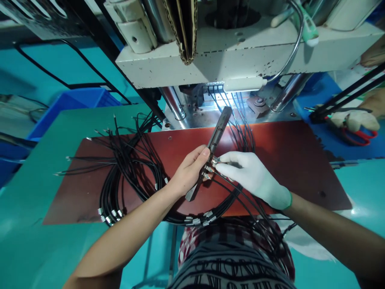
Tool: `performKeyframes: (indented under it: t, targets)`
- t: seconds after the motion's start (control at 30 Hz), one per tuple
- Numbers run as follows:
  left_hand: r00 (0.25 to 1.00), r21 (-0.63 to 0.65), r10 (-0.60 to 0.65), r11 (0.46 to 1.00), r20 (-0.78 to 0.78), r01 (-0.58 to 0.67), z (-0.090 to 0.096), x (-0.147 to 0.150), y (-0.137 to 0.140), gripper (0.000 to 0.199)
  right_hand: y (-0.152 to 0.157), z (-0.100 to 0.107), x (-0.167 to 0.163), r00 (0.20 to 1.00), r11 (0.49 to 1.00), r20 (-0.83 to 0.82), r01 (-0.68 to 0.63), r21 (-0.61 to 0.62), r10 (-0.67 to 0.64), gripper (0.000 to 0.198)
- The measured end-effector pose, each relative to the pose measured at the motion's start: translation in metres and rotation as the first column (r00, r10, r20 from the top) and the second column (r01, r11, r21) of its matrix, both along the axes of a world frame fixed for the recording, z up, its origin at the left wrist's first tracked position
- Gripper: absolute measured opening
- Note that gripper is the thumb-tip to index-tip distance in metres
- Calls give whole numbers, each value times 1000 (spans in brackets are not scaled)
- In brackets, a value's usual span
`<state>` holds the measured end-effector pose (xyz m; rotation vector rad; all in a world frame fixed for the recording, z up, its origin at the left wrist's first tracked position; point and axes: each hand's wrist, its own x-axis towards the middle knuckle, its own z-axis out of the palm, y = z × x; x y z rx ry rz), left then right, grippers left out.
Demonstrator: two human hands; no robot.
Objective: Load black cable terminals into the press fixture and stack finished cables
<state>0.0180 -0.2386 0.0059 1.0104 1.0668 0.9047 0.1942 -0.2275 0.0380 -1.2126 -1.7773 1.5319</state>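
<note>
Head view: my bare left hand [188, 170] is wrapped around a long dark metal bar [214, 142], thumb pressed along its side, over the middle of the reddish board [300, 160]. My gloved right hand [251, 174] sits just right of it, fingertips pinched on a metal-tipped cable end [214, 161] against the bar. Black cable coils [129, 176] lie on the board's left side. At the far edge stands the grey machine [210, 60].
</note>
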Motion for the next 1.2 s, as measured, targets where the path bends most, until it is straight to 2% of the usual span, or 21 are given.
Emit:
performKeyframes:
  t: [0.13,0.33,0.5,0.6,0.67,0.8,0.9,1.0,1.2]
  targets:
    - [997,-10,-49,999,63,50,-2,-1,1,42,-1,4,1,1000,997,-15,-21,-74,20,30]
    - [993,-8,-94,995,68,95,-3,-1,0,43,2,7,-4,994,998,98,58,-15,-56,22]
    - [991,-44,-95,994,91,99,-1,1,-3,45,4,8,-5,993,997,121,23,-77,-13,23]
    - [992,-38,-116,992,50,118,-1,2,-4,43,4,7,-4,994,997,106,-10,-73,17,23]
    - [993,21,-107,994,-42,107,-1,3,-4,44,4,4,-5,994,998,105,-17,-54,23,24]
    - [958,259,17,964,-287,61,-1,5,-5,45,5,-1,-6,993,1000,114,12,14,-14,26]
    - [943,320,41,945,-330,71,-1,5,-6,44,6,-3,-6,998,1000,64,0,-3,0,27]
    - [955,271,-13,958,-295,96,0,2,-6,44,6,-2,-3,998,999,27,-51,-20,51,28]
    - [984,73,-107,990,-139,118,4,1,-3,40,7,2,6,992,990,13,-122,-72,124,32]
